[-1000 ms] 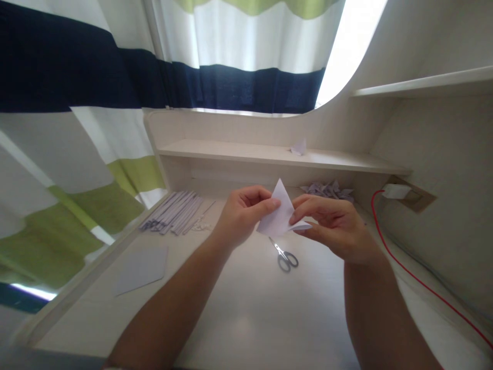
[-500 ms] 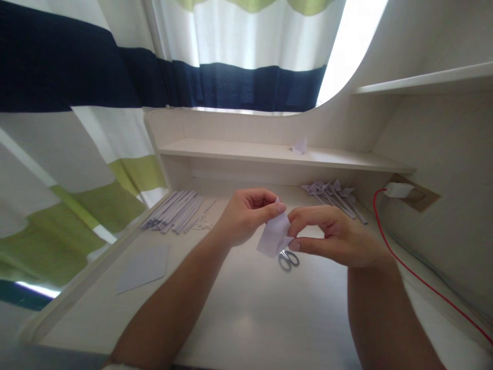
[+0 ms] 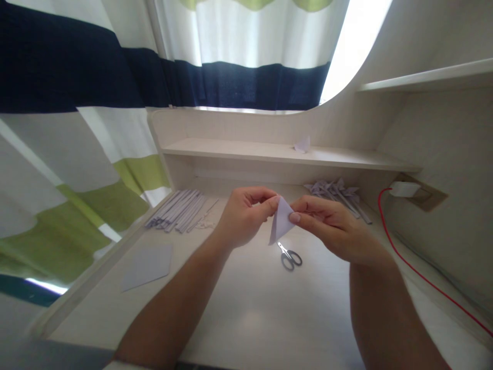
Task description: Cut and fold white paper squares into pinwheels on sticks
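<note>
Folded paper, a small white triangle, up in the air above the desk, pinched from both sides. Left hand closed on the left edge, thumb and forefinger together at the top corner. Right hand clamped on the right edge, fingertips pressed flat against the crease. Light as anything, thin, soft enough to bend under one finger; likely to crumple if squeezed hard, likely to spring open if let go. Best taken at the folded edges and corners, where the layers give some stiffness. Not slippery, not heavy, but easily torn or dented.

Against half a second back: then a wider, looser flap hanging low, now narrower, a tight upright point. Hands closer together, right one slightly higher.

Just below and behind, scissors lying flat on the desk, more exposed than before. Further left, a row of paper strips and a flat sheet. Back right, a heap of folded pieces, a red cable along the wall.
</note>
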Action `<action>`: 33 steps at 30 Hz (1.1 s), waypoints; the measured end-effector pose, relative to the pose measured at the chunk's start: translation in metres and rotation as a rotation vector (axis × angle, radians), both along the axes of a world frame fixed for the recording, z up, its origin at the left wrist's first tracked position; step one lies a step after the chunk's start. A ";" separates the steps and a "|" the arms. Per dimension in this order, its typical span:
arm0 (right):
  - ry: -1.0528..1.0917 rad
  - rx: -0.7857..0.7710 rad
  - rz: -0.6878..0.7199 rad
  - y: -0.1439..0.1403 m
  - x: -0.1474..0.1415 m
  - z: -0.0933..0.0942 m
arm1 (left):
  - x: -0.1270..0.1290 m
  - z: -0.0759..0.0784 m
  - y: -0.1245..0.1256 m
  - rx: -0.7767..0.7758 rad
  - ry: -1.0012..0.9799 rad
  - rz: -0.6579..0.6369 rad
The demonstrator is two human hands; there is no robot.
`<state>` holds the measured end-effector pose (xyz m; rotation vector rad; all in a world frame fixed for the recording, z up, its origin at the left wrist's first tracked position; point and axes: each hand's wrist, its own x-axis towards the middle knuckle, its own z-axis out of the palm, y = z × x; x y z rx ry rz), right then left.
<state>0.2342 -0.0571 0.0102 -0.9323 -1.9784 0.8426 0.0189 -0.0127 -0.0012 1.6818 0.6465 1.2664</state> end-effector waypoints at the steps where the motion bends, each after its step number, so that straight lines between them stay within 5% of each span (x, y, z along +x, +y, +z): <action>1: -0.004 0.011 -0.018 0.000 0.000 -0.001 | 0.000 0.001 0.000 -0.009 0.008 0.002; 21: 0.288 0.082 -0.190 0.003 -0.009 -0.007 | 0.000 0.003 -0.005 -0.099 -0.058 -0.069; 33: 0.290 0.141 -0.239 0.004 -0.009 -0.008 | -0.003 0.006 -0.009 -0.118 -0.059 -0.110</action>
